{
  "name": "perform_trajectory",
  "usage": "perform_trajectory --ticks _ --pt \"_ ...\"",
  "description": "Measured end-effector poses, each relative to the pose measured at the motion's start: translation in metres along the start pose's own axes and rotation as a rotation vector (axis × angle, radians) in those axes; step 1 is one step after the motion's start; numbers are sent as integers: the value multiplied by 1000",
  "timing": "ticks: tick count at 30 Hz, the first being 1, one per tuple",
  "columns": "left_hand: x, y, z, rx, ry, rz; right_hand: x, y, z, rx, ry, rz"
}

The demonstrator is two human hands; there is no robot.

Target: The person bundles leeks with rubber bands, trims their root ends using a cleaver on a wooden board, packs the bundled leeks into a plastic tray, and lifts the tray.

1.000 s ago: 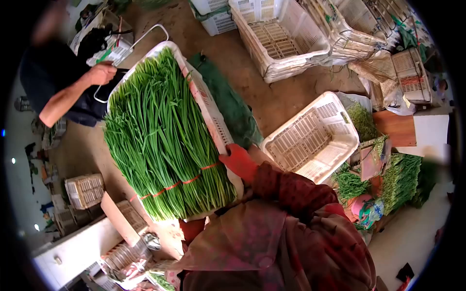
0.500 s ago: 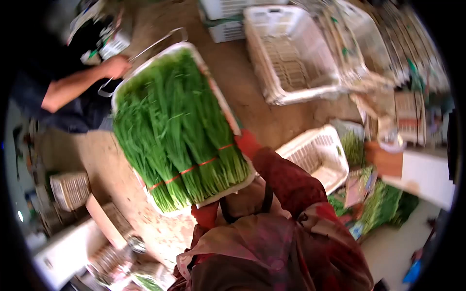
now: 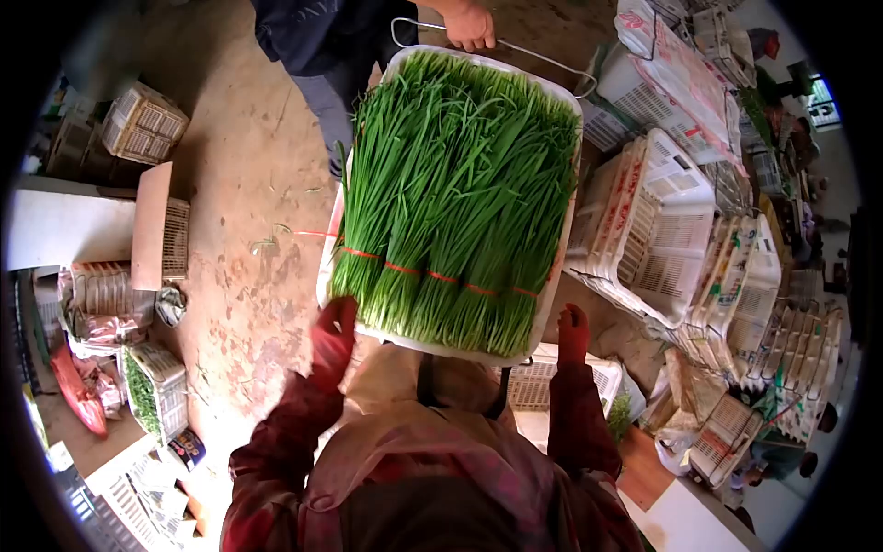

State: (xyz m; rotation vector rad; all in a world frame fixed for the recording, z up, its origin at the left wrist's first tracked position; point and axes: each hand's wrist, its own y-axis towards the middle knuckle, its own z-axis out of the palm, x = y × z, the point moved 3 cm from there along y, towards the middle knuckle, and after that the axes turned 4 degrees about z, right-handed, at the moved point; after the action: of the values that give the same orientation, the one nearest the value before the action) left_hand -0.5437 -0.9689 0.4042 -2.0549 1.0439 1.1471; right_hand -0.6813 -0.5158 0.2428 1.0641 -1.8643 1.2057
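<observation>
Bundles of long green chives, tied with red bands, fill a white plastic crate in front of me. Their pale cut ends point towards me. By the crate's near left corner is my left hand, its fingers bent and a gap between thumb and fingers; whether it touches the rim is hard to tell. My right hand is raised just off the near right side, fingers loosely curled and apart, holding nothing. At the far end another person's hand grips a wire handle beside the crate's rim.
Stacked white crates stand on the right, with another crate close behind my right hand. To the left are a crate, a brown board and a crate of greens. The dirt floor has scattered leaf bits.
My view has turned, and the crate of chives now lies straighter ahead. My right hand has come away from its side. The other person still holds the wire handle.
</observation>
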Motion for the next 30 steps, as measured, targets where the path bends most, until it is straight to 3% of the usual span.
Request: perform_trajectory --ticks 1,2,7,10,12,13,15,17,19,20,21,22,24,25,26,27,28,29,30 --pt "-7 25 -11 -178 170 266 11 -11 -4 -17 -16 -2" --pt "-8 50 -14 -227 316 342 28 -19 0 -18 23 -53" --pt "26 141 40 -167 412 495 184 -27 61 114 -40 -196" --pt "12 161 79 -115 546 408 270 -2 105 198 -110 -272" --pt "9 165 94 -139 645 379 280 45 142 215 -68 -467" --pt "10 167 97 -167 748 344 281 66 160 220 -62 -466" --pt "10 163 99 -199 746 379 293 86 191 -41 -610 -952" --pt "-5 166 92 -36 516 116 293 103 219 49 -731 -995" --pt "-1 163 94 -51 472 144 277 124 233 122 -707 -1035" --pt "-6 163 93 4 469 54 273 134 233 115 -763 -809" --pt "-10 164 95 42 561 21 264 157 234 90 -711 -752" --pt "-5 164 96 19 586 62 222 207 234 -90 -929 -1115" --pt "10 168 96 40 543 123 254 184 197 1 -394 -572" --pt "-5 160 86 15 667 184 254 189 186 91 -208 -668" --pt "-30 146 70 75 819 203 256 180 174 123 -83 -542" --pt "-40 127 56 65 828 379 257 166 157 305 -94 -388" --pt "-46 104 45 193 669 311 256 148 148 410 -101 -318" --pt "-23 84 46 305 527 414 256 130 139 511 -113 -246" --pt "-19 47 41 381 378 323 251 90 137 537 -104 -266"
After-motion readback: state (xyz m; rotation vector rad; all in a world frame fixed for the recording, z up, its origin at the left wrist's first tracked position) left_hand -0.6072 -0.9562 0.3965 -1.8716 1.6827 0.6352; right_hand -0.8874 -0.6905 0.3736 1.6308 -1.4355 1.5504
